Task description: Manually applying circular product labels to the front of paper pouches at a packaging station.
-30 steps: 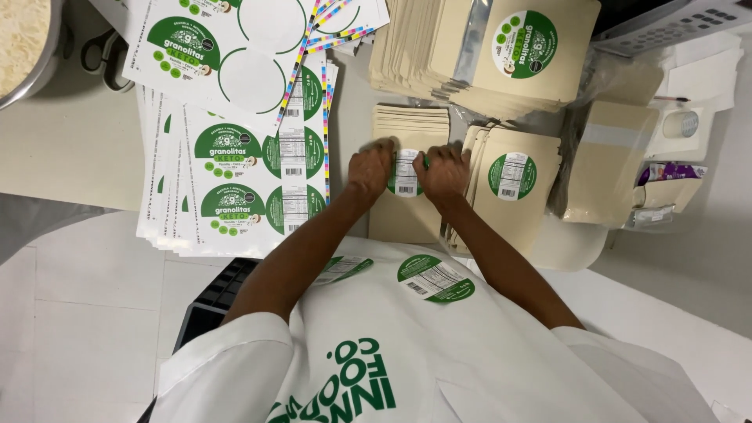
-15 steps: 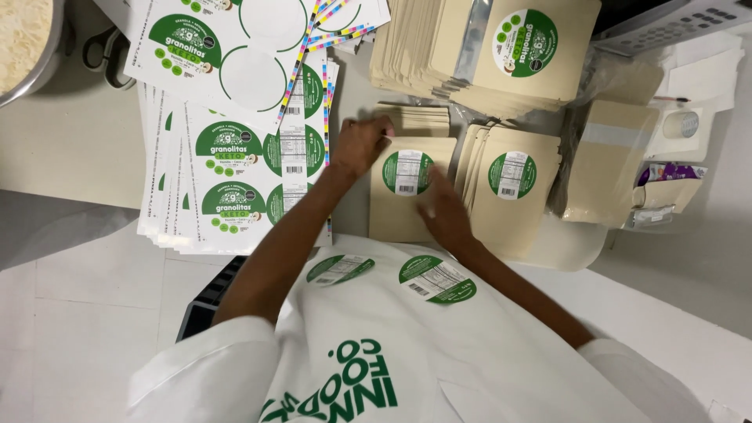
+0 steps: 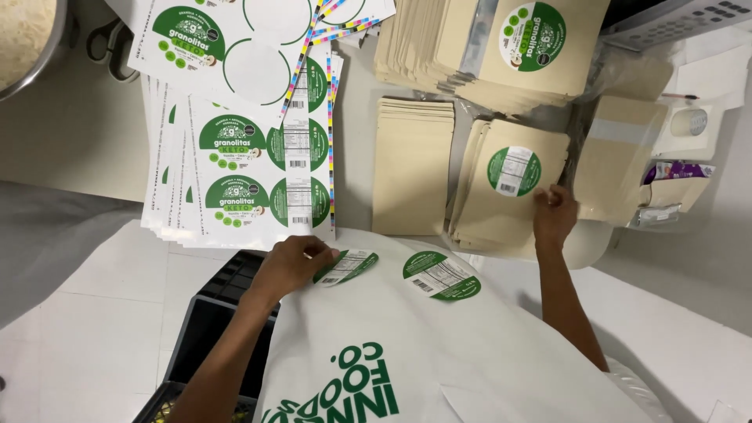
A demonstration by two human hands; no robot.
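Meanwhile, at the bench: a worker labels kraft pouches.
Left hand (image 3: 291, 262): fingers pinched on a round green sticker (image 3: 346, 266) resting on the white apron (image 3: 439, 345).
Right hand (image 3: 554, 213): fingers curled on the edge of the labelled pouch (image 3: 509, 184), atop its stack.
Spare sticker (image 3: 441, 275): on the apron, apart from the first.
Bare pouches (image 3: 412, 164): stacked just left of the labelled stack.
Sticker sheets (image 3: 235, 164): fanned at left.
Risk: the peeled sticker may fold onto itself or grip the apron; a nudged stack could slide.
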